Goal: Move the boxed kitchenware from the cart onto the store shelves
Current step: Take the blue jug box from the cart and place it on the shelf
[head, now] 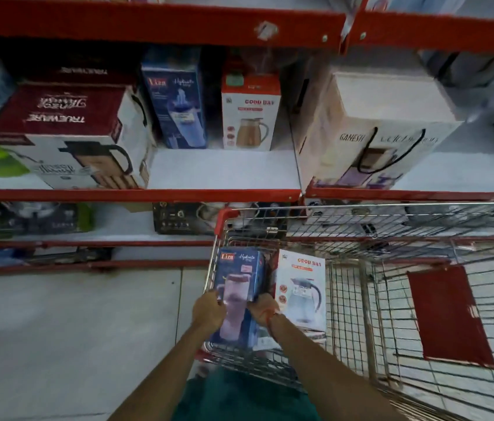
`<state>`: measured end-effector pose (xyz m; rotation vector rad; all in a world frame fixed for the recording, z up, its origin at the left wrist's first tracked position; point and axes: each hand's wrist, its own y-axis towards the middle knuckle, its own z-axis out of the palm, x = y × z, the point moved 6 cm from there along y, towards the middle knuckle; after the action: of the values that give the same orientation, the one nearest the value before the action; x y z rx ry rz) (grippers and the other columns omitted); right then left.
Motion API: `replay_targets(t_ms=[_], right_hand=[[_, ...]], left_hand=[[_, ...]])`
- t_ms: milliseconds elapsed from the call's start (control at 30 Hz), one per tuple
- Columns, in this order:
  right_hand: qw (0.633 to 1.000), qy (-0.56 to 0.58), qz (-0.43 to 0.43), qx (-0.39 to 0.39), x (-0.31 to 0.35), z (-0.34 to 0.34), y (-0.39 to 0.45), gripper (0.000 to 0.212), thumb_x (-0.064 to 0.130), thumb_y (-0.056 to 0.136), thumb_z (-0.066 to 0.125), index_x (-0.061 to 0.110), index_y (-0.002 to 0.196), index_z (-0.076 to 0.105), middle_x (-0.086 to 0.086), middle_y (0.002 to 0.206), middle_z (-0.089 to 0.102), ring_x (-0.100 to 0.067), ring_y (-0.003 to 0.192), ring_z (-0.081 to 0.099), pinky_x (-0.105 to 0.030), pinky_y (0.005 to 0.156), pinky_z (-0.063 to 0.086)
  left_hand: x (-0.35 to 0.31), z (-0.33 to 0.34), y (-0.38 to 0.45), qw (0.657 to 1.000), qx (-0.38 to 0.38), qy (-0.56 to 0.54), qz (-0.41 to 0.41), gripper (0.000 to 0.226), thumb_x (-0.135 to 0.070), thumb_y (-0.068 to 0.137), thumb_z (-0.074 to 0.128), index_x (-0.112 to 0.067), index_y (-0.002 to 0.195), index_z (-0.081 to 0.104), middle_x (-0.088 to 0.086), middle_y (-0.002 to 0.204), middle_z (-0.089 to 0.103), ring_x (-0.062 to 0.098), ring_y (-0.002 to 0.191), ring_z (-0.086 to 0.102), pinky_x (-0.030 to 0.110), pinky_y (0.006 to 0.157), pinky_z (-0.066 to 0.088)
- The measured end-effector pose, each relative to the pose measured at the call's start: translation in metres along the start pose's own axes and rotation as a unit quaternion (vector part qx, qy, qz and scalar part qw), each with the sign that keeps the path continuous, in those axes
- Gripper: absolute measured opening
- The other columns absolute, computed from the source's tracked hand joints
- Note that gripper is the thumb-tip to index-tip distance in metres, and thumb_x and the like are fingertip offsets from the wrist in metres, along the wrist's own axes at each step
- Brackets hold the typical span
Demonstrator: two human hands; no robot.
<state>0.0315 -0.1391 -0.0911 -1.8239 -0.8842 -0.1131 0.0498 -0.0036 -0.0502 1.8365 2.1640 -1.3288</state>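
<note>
Shelving [136, 195], red-edged w/ white decks, fills the upper view; mid deck has a bare patch in front of the blue Liza box on shelf [176, 98] and Good Day box on shelf [250, 112]. Wire cart [391, 226] stands just below its edge. Blue Liza box [238, 278] is in cart's left end, white Good Day box [300, 288] beside it. Left hand [209, 311] & right hand [265, 309] grip the blue box at its sides, fingers curled.

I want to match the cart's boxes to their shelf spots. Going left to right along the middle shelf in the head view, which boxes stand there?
Maroon Trueware box → blue Liza box → white-and-red Good Day box → large white Ganesh box. A bare patch of shelf lies in front of the two middle boxes.
</note>
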Motion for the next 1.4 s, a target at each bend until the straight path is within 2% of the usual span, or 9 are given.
replay_targets(t_ms=[167, 333, 433, 633, 867, 1000, 1100, 1200, 1400], right_hand=[[0.996, 0.015, 0.088, -0.001, -0.023, 0.015, 0.017, 0.042, 0.030, 0.094, 0.047, 0.001, 0.123, 0.055, -0.020, 0.122, 0.063, -0.036, 0.109, 0.061, -0.040, 0.091, 0.052], [0.991, 0.090, 0.103, -0.001, -0.054, 0.026, 0.055, 0.041, 0.028, 0.091, 0.047, 0.014, 0.129, 0.047, -0.019, 0.123, 0.062, -0.040, 0.111, 0.058, -0.049, 0.098, 0.049], [0.987, 0.115, 0.106, 0.018, -0.051, 0.021, 0.048, 0.039, 0.022, 0.094, 0.043, 0.014, 0.133, 0.043, -0.017, 0.129, 0.057, -0.038, 0.115, 0.055, -0.050, 0.101, 0.047], [0.993, 0.093, -0.019, 0.066, -0.008, -0.023, -0.011, 0.048, 0.013, 0.093, 0.051, 0.017, 0.139, 0.037, -0.016, 0.131, 0.058, -0.038, 0.116, 0.055, -0.045, 0.102, 0.047], [0.987, 0.126, -0.089, 0.040, 0.013, -0.069, -0.068, 0.053, 0.002, 0.093, 0.049, 0.027, 0.139, 0.037, -0.013, 0.126, 0.061, -0.030, 0.117, 0.056, -0.055, 0.102, 0.045], [0.978, 0.188, -0.085, -0.015, 0.031, -0.087, -0.077, 0.037, 0.006, 0.084, 0.065, 0.007, 0.117, 0.047, -0.022, 0.110, 0.067, -0.029, 0.088, 0.064, -0.058, 0.086, 0.054], [0.974, 0.141, -0.153, -0.090, 0.069, -0.107, -0.083, 0.043, 0.011, 0.074, 0.077, 0.010, 0.105, 0.047, -0.007, 0.101, 0.071, -0.026, 0.093, 0.069, -0.053, 0.084, 0.057], [0.958, 0.074, -0.229, -0.155, 0.123, -0.124, -0.089, 0.049, 0.016, 0.073, 0.077, 0.019, 0.108, 0.043, -0.004, 0.113, 0.070, -0.024, 0.101, 0.068, -0.049, 0.086, 0.058], [0.907, 0.045, -0.342, -0.241, 0.237, -0.141, -0.080, 0.048, 0.010, 0.075, 0.076, 0.012, 0.110, 0.042, -0.006, 0.119, 0.068, -0.021, 0.105, 0.067, -0.041, 0.088, 0.058]], left_hand=[[0.008, 0.016, 0.016, 0.998, 0.011, -0.035, -0.042, 0.034, -0.013, 0.090, 0.049, -0.004, 0.123, 0.053, 0.019, 0.121, 0.063, 0.034, 0.104, 0.062, 0.038, 0.087, 0.051], [0.003, 0.026, 0.021, 0.998, 0.019, -0.038, -0.054, 0.037, -0.003, 0.090, 0.044, -0.001, 0.127, 0.044, 0.021, 0.124, 0.057, 0.036, 0.109, 0.058, 0.039, 0.089, 0.050], [0.003, 0.032, 0.020, 0.995, 0.058, -0.027, -0.078, 0.037, -0.013, 0.096, 0.038, -0.003, 0.132, 0.036, 0.022, 0.127, 0.055, 0.037, 0.112, 0.058, 0.039, 0.088, 0.050], [-0.002, -0.002, 0.014, 0.997, 0.050, -0.040, -0.053, 0.031, -0.005, 0.086, 0.049, -0.007, 0.117, 0.054, 0.015, 0.118, 0.064, 0.033, 0.103, 0.061, 0.040, 0.087, 0.051], [-0.013, -0.037, -0.020, 0.969, 0.036, -0.243, 0.007, 0.033, 0.001, 0.087, 0.054, -0.009, 0.119, 0.054, 0.010, 0.116, 0.063, 0.032, 0.105, 0.061, 0.050, 0.087, 0.055], [-0.024, -0.061, -0.024, 0.962, -0.010, -0.270, 0.040, 0.034, -0.003, 0.083, 0.063, -0.012, 0.115, 0.055, 0.005, 0.115, 0.065, 0.023, 0.096, 0.065, 0.036, 0.077, 0.059], [-0.041, -0.092, -0.023, 0.937, -0.031, -0.336, 0.088, 0.034, 0.008, 0.078, 0.064, -0.010, 0.105, 0.053, 0.001, 0.105, 0.066, 0.016, 0.089, 0.065, 0.027, 0.070, 0.057], [-0.060, -0.132, -0.011, 0.917, -0.070, -0.366, 0.143, 0.038, 0.008, 0.073, 0.069, -0.019, 0.091, 0.048, -0.002, 0.098, 0.064, 0.018, 0.091, 0.066, 0.031, 0.072, 0.057], [-0.084, -0.229, 0.030, 0.897, -0.249, -0.305, 0.200, 0.041, 0.007, 0.071, 0.072, -0.019, 0.084, 0.044, -0.002, 0.089, 0.062, 0.016, 0.084, 0.064, 0.029, 0.070, 0.055]])
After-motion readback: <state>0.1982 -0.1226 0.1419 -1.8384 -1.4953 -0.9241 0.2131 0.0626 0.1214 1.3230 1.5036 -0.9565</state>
